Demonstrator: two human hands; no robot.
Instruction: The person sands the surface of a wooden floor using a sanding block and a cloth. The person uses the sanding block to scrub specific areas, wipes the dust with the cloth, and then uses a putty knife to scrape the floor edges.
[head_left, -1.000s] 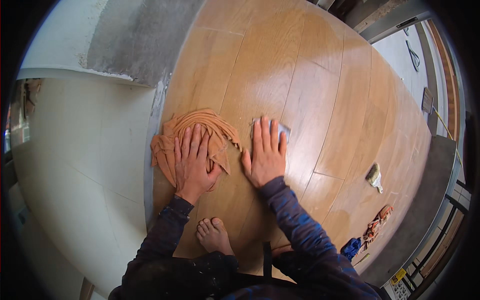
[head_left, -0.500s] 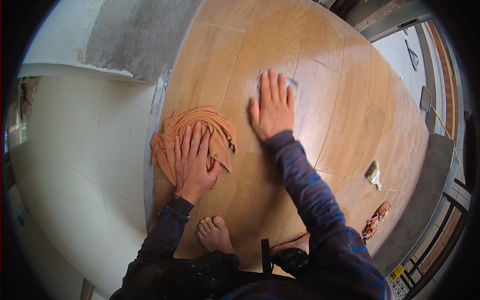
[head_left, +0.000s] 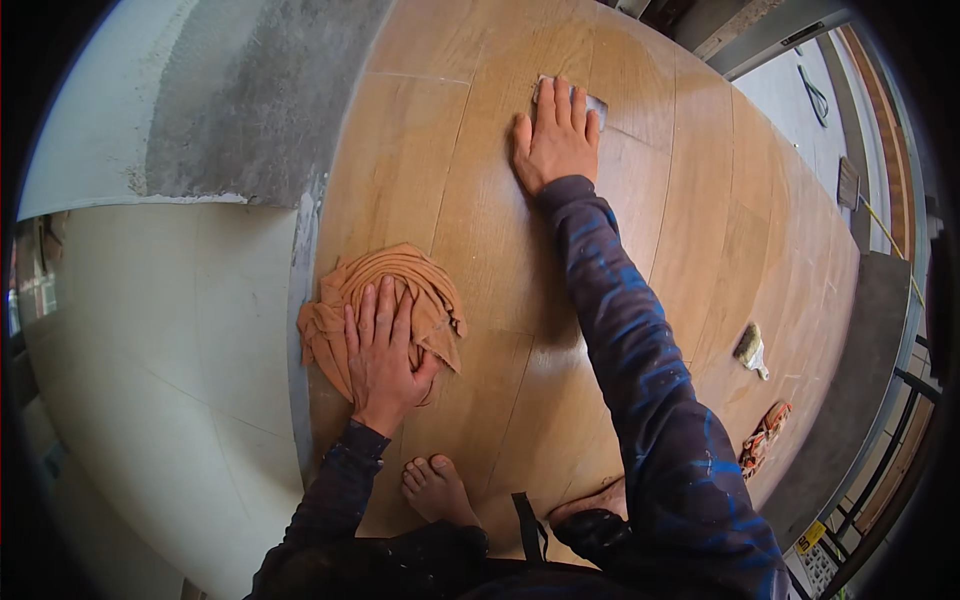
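Note:
My left hand (head_left: 385,355) lies on a bunched orange cloth (head_left: 435,290), its fingers stretched out over the folds. The cloth rests on the wood-look plank floor (head_left: 480,240), beside the pale wall at left. Farther off, my right arm reaches out and my right hand (head_left: 560,135) presses flat on a thin grey sheet (head_left: 598,110) against the planks. Corners of that sheet show past the fingertips; the palm side is hidden, and I cannot tell its material.
A paint brush (head_left: 751,350) lies on the floor at right, with a patterned rag (head_left: 764,438) nearer. A grey ledge (head_left: 850,380) borders the right side. Another brush (head_left: 848,184) stands by the doorway. My bare foot (head_left: 440,490) is below the cloth.
My right hand has slid farther away over the planks with the grey sheet beneath it. My left hand stays on the cloth. The whole view has shifted slightly.

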